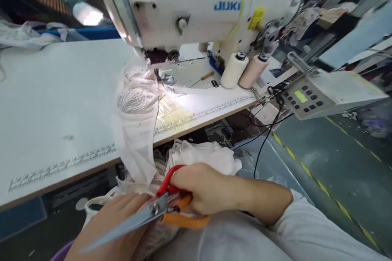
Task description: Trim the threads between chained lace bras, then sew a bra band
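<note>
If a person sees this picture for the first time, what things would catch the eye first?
First, the scissors at bottom centre: the right hand has its grip on their red and orange handles, blades pointing left over the left hand. Next, the white sewing machine at top, with lit white fabric hanging over the table edge.

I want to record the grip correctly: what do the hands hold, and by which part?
The right hand holds scissors by the red and orange handles. The left hand lies under the blades on white fabric; whether it grips the fabric cannot be told.
</note>
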Tool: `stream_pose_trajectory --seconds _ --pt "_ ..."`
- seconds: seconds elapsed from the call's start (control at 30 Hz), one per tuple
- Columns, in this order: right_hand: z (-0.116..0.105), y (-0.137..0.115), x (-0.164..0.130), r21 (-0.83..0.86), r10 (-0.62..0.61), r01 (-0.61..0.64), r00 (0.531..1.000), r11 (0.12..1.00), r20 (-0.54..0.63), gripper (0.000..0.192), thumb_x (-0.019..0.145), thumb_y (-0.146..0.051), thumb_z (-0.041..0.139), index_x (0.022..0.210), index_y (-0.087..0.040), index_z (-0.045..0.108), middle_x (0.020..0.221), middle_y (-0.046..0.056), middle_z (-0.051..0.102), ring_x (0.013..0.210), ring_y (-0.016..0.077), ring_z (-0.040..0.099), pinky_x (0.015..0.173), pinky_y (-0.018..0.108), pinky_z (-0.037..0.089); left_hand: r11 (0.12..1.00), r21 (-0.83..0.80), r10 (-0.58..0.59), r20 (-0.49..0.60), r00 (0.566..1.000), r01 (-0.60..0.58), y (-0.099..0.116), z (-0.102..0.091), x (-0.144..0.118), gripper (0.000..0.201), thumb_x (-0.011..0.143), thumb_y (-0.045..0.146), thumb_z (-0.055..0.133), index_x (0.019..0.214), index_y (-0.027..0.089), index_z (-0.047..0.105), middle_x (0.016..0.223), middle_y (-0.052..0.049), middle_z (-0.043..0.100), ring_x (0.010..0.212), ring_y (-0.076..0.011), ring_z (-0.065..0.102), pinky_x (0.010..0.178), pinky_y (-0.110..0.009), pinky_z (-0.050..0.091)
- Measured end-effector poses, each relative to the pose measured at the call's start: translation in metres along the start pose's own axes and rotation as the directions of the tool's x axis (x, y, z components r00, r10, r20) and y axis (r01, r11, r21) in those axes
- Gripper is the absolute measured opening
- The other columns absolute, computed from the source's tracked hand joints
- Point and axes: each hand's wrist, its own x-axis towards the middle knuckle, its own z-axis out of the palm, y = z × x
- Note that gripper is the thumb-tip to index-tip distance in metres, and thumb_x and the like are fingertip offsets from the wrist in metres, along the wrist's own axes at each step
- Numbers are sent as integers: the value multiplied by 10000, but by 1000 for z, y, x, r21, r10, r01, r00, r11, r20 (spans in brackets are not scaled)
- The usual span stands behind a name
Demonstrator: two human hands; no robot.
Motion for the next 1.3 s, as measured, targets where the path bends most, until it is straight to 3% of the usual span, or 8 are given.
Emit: stream_pose_trajectory --seconds 0.13,0.37,0.53,0.73,0.8,0.9,1.1,1.3 --pt "2 10 -9 239 42 -21 996 971 -83 215 636 -105 586 649 -190 389 717 -22 521 616 94 461 529 176 362 999 47 5 144 990 -12 -2 -16 -6 390 679 25 314 736 268 613 645 19 636 571 -185 569 598 -327 398" --pt "1 14 -13 426 163 -132 986 895 -39 186 634 -92 575 627 -180 412 722 -21 513 604 86 438 526 172 377 969 -103 -230 -19 973 227 -37 -24 -62 218 795 254 479 970 298 600 866 43 664 755 -135 613 716 -191 441" --pt "3 16 -17 425 216 -183 976 886 -31 178 642 -102 586 617 -176 426 644 -45 436 569 76 371 496 164 331 745 -343 -612 -11 791 572 -35 -27 -62 145 749 440 562 764 315 635 777 84 674 662 -98 633 580 -100 462" --pt "2 8 -31 358 315 -327 944 875 95 257 693 -168 557 577 -186 328 572 -59 312 530 76 269 451 177 251 461 -562 -710 230 666 686 -11 -33 -34 163 773 371 530 793 242 628 802 2 675 738 -162 627 630 -190 494" --pt "1 8 -37 314 306 -338 940 887 149 288 702 -189 544 572 -189 286 571 -57 291 528 77 255 445 184 235 451 -600 -709 209 674 661 -4 -30 -25 149 800 332 492 797 228 599 759 -2 647 669 -147 614 556 -185 487" --pt "-5 11 -44 237 321 -352 933 905 162 331 691 -210 571 567 -190 265 578 -51 293 534 81 266 446 192 235 548 -638 -688 23 725 541 6 -20 -12 121 798 232 492 906 254 543 749 27 612 650 -114 608 527 -154 474" --pt "-21 7 -34 329 320 -256 934 909 -160 166 720 -315 626 781 -166 583 636 -19 454 530 92 352 482 219 330 712 -655 -518 -244 820 254 25 5 17 402 840 172 424 1201 323 331 730 68 557 530 -62 540 473 -127 433" --pt "-26 -9 -5 506 193 -48 952 861 -238 188 736 -304 624 884 -193 590 823 32 562 631 117 479 571 252 419 740 -653 -417 -255 872 162 26 12 31 412 845 165 407 1218 307 305 685 72 566 540 -89 566 528 -183 463"
